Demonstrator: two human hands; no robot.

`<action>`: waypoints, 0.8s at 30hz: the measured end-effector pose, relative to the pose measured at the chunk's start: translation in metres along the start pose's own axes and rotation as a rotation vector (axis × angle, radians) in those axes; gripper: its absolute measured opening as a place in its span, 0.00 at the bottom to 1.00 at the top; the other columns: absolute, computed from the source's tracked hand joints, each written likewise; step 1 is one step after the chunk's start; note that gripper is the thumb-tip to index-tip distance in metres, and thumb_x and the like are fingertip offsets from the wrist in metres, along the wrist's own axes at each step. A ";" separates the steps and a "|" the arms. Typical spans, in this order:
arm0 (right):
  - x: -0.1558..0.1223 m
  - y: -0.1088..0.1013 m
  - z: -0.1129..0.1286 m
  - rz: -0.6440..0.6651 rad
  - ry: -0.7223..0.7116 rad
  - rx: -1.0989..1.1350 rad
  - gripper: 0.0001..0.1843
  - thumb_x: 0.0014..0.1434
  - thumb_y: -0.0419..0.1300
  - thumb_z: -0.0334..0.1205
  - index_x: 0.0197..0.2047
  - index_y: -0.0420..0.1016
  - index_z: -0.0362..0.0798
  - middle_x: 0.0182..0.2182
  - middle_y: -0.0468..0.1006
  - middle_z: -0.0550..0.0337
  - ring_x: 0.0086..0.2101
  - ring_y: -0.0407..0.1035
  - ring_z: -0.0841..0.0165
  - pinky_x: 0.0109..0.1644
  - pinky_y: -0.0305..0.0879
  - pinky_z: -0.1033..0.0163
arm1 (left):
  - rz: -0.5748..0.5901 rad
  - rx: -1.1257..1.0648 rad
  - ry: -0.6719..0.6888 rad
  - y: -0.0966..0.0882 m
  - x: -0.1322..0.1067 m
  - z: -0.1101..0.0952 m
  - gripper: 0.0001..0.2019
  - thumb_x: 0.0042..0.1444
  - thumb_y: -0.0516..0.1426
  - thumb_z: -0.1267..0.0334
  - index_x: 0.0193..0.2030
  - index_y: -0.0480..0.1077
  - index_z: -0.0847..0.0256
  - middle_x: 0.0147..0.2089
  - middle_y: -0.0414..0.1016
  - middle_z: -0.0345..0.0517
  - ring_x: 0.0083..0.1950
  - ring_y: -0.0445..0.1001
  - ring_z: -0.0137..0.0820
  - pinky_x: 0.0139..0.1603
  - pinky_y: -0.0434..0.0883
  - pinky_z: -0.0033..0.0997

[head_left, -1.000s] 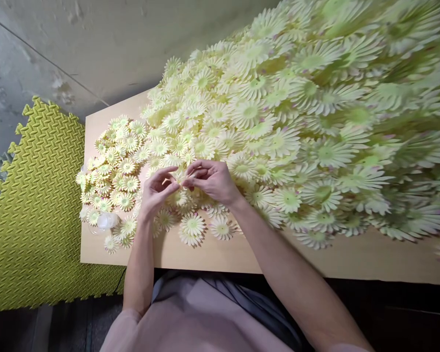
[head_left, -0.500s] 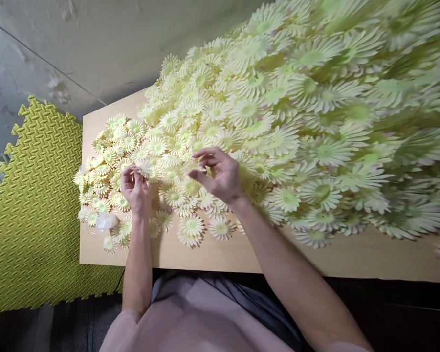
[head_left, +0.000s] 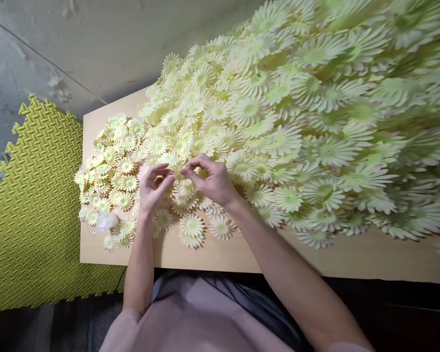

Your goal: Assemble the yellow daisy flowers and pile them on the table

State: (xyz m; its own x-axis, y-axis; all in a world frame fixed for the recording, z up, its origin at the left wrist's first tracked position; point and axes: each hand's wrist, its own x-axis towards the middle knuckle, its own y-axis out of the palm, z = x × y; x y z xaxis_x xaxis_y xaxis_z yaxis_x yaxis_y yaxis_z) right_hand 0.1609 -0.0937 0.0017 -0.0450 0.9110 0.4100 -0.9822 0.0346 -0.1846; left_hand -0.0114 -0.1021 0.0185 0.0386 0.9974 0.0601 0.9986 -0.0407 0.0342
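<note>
Left hand (head_left: pixel 153 191) and right hand (head_left: pixel 214 184) curl pinch-like over artificial daisies (head_left: pixel 191 225); closure, hold unclear. Seemingly fingertip work; next needs steadiness

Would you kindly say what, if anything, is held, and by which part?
It cannot be told: anything pinched by the left hand or right hand blends into pale flowers.

pale yellow flowers (head_left: pixel 280 139); yellow woven-patterned mat (head_left: pixel 40 205)
</note>
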 end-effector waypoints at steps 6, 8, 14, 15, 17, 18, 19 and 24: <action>-0.002 0.000 0.001 -0.071 0.142 0.182 0.14 0.55 0.68 0.43 0.45 0.79 0.50 0.42 0.82 0.57 0.38 0.76 0.66 0.44 0.75 0.59 | 0.055 0.039 -0.059 0.007 -0.005 0.001 0.17 0.48 0.68 0.61 0.45 0.73 0.56 0.33 0.76 0.41 0.35 0.74 0.26 0.35 0.70 0.28; -0.003 0.001 0.001 -0.073 0.135 0.184 0.13 0.54 0.68 0.43 0.43 0.79 0.49 0.40 0.82 0.57 0.36 0.76 0.67 0.41 0.75 0.61 | 0.070 0.072 -0.052 0.006 -0.005 0.001 0.16 0.49 0.67 0.61 0.45 0.73 0.56 0.33 0.75 0.42 0.33 0.73 0.26 0.33 0.70 0.27; -0.004 0.001 -0.004 -0.127 0.118 0.125 0.16 0.55 0.67 0.46 0.44 0.74 0.49 0.35 0.80 0.58 0.33 0.76 0.68 0.32 0.71 0.64 | -0.061 0.315 0.165 0.002 0.003 -0.004 0.09 0.56 0.62 0.59 0.43 0.73 0.57 0.39 0.76 0.45 0.37 0.74 0.26 0.35 0.71 0.27; -0.004 0.001 -0.005 -0.135 0.118 0.120 0.16 0.55 0.67 0.47 0.44 0.73 0.49 0.33 0.80 0.58 0.31 0.75 0.68 0.31 0.70 0.64 | -0.105 0.382 0.214 0.000 0.006 -0.008 0.09 0.58 0.60 0.59 0.43 0.73 0.57 0.40 0.77 0.45 0.39 0.75 0.26 0.36 0.72 0.28; -0.003 0.001 -0.005 -0.154 0.115 0.114 0.16 0.56 0.66 0.47 0.44 0.72 0.49 0.29 0.78 0.60 0.29 0.74 0.69 0.29 0.68 0.65 | -0.191 0.545 0.322 -0.009 0.010 -0.018 0.08 0.60 0.58 0.60 0.45 0.72 0.58 0.40 0.77 0.45 0.38 0.75 0.25 0.36 0.73 0.28; -0.003 0.001 -0.004 -0.166 0.113 0.107 0.15 0.57 0.65 0.48 0.44 0.71 0.49 0.28 0.77 0.61 0.28 0.73 0.69 0.28 0.67 0.65 | -0.225 0.628 0.373 -0.015 0.010 -0.025 0.08 0.60 0.58 0.62 0.46 0.71 0.58 0.40 0.77 0.45 0.38 0.75 0.26 0.36 0.73 0.28; -0.003 0.001 -0.003 -0.177 0.110 0.094 0.15 0.57 0.65 0.48 0.43 0.71 0.50 0.27 0.76 0.62 0.26 0.71 0.70 0.27 0.66 0.65 | -0.253 0.720 0.410 -0.022 0.009 -0.033 0.09 0.59 0.58 0.63 0.47 0.70 0.58 0.40 0.77 0.45 0.38 0.75 0.26 0.37 0.73 0.29; -0.003 0.000 0.000 -0.236 0.100 -0.019 0.17 0.56 0.65 0.52 0.42 0.70 0.51 0.21 0.70 0.66 0.19 0.61 0.73 0.22 0.58 0.65 | -0.216 1.231 0.310 -0.061 -0.020 -0.061 0.10 0.59 0.57 0.67 0.48 0.70 0.59 0.38 0.75 0.47 0.39 0.73 0.31 0.41 0.73 0.36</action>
State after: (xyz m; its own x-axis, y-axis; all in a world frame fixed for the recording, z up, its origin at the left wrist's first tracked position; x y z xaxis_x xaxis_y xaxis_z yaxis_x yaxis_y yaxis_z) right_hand 0.1609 -0.0968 0.0002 0.2043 0.9127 0.3538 -0.9597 0.2581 -0.1115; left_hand -0.0756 -0.1229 0.0757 0.0284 0.9151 0.4023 0.3662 0.3650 -0.8560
